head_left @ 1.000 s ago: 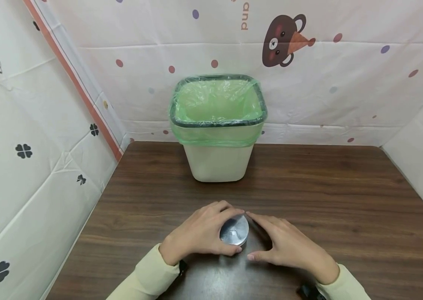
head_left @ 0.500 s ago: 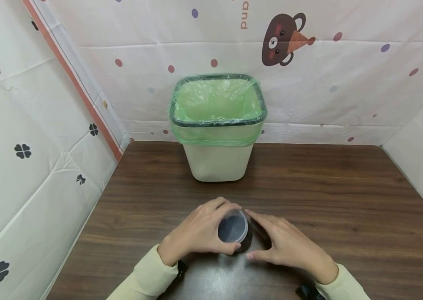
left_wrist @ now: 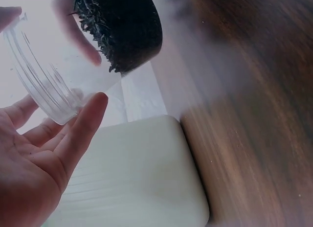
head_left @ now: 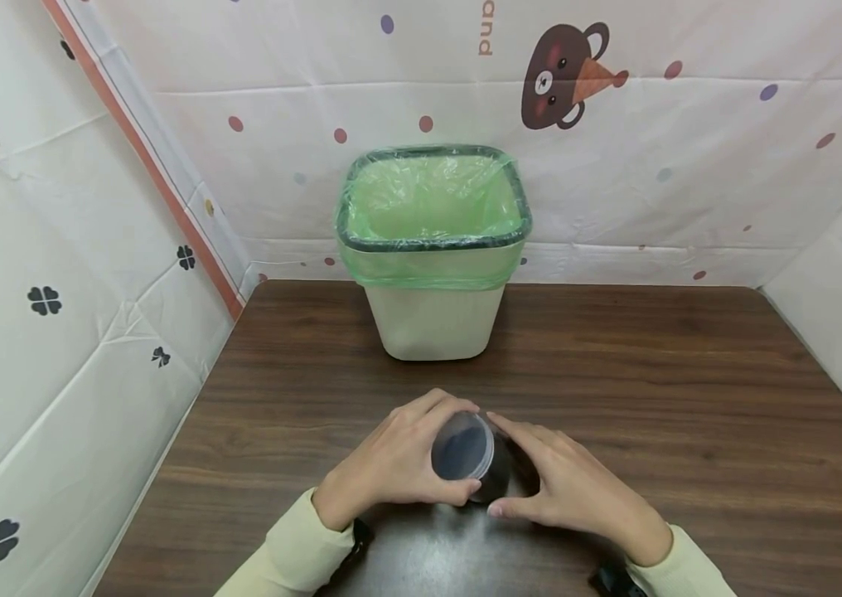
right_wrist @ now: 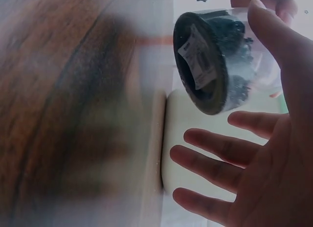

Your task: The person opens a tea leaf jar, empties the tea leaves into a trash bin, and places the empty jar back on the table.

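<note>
A clear plastic jar [head_left: 462, 448] with dark dried leaf bits packed at its lower end is tilted above the table. My left hand [head_left: 402, 456] grips it around the ribbed clear top end, thumb on the near side and fingers on the far side. In the left wrist view the dark leaves [left_wrist: 122, 31] show through the wall. The right wrist view shows the jar's base with a white sticker [right_wrist: 198, 56]. My right hand [head_left: 581, 481] is held beside the jar with fingers spread and straight, index fingertip and thumb close by it.
A pale bin [head_left: 436, 323] lined with a green bag [head_left: 432, 269] stands at the back of the brown wooden table [head_left: 652, 365]. White printed cloth [head_left: 689, 166] hangs behind and along both sides.
The jar has tilted in my left hand, its dark lower end swinging toward my right hand and showing more. Both hands have stayed nearly in place.
</note>
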